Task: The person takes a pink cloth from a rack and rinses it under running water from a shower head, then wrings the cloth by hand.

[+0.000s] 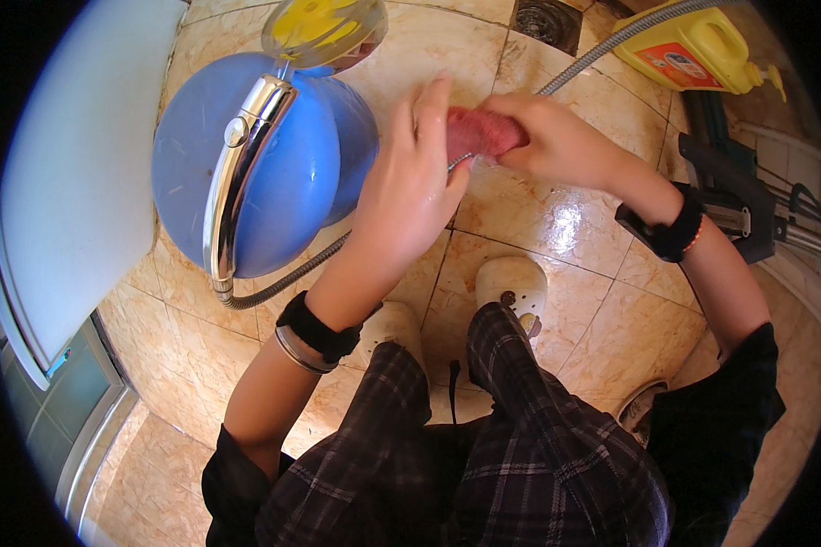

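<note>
A red, fuzzy, cloth-like thing (482, 133) is between my two hands above the tiled floor. My right hand (533, 133) grips its right end, with the thumb below and the fingers over the top. My left hand (407, 164) lies over its left end, back of the hand up, fingers stretched and blurred, thumb below. The palm hides that end. Close by on the left, a shower handset with a chrome handle (246, 171) and a clear and yellow head (325, 27) leans across a blue round plastic vessel (291, 164).
A metal shower hose (294, 279) runs from the handle behind my left forearm; hose also crosses the top right. A floor drain (546, 27) is at the top. A yellow jug with a pump (691, 51) stands upper right. A white panel (89, 137) borders the left.
</note>
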`<state>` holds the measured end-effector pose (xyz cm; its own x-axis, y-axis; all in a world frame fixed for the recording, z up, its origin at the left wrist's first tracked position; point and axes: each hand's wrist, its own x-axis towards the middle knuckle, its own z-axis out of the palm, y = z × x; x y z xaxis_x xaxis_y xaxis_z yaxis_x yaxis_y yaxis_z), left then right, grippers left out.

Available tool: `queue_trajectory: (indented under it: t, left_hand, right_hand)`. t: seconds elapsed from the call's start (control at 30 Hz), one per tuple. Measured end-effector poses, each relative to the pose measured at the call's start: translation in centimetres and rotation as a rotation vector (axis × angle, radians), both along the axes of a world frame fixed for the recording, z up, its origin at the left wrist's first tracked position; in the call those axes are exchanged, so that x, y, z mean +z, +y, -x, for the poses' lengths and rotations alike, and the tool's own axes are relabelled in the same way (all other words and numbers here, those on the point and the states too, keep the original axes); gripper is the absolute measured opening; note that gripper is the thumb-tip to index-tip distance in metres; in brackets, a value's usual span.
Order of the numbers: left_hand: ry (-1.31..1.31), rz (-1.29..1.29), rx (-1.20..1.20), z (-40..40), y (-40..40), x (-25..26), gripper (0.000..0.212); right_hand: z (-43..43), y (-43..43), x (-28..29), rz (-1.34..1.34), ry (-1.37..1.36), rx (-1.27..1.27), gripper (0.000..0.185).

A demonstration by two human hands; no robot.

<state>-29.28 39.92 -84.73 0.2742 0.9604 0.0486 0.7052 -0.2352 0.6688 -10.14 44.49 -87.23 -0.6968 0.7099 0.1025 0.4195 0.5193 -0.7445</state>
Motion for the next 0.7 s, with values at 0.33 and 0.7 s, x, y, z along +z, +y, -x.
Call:
queue_trajectory:
  t: [0.33, 0.7]
  left_hand:
    - [0.256, -0.783, -0.227, 0.2, -0.1, -0.1, 0.041]
    - [0.179, -0.707, -0.382, 0.8, 0.7, 0.8, 0.038]
  right_hand:
    - [-1.2, -1.0, 5.1, 1.758, 0.352, 0.008, 0.033]
    - [0.8, -2.1, 4.4, 1.795, 0.096, 0.266, 0.031]
